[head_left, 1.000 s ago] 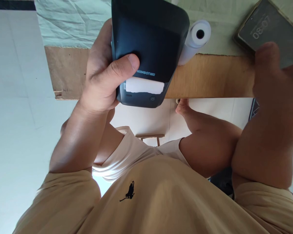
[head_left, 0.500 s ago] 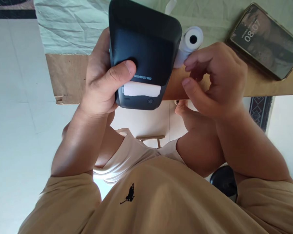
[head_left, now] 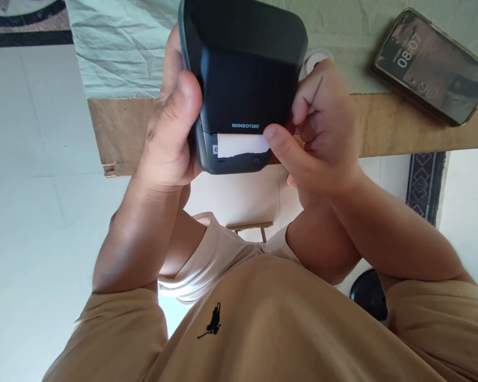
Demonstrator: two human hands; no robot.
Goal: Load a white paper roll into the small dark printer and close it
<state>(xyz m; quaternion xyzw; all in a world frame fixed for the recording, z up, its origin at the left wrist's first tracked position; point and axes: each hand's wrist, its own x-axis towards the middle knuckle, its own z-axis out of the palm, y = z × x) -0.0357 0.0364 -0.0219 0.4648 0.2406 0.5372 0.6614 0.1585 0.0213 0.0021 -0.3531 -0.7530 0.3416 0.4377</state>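
A black label printer (head_left: 250, 79) marked NIIMBOT is held up over the table's near edge, its front tilted toward me. My left hand (head_left: 171, 127) is closed around its left side, thumb along the edge. From the slot sticks a white paper strip (head_left: 239, 144) with a ragged lower edge. My right hand (head_left: 322, 127) grips the printer's lower right side; its thumb tip lies at the strip's right end, and its other fingers are curled and partly hidden. Behind that hand, a white paper roll (head_left: 316, 55) shows only in part.
A smartphone (head_left: 434, 66) showing 08:07 lies on the table at the right. Pale green cloth (head_left: 119, 50) covers the wooden table (head_left: 121, 130) except along its near edge. Below are my legs, a small wooden stool (head_left: 250, 227) and a patterned dark strip (head_left: 426, 185) on the floor.
My right hand has moved left from beside the paper roll onto the printer's right side. My left thumb has slid off the printer's front to its left edge, and the printer has turned slightly.
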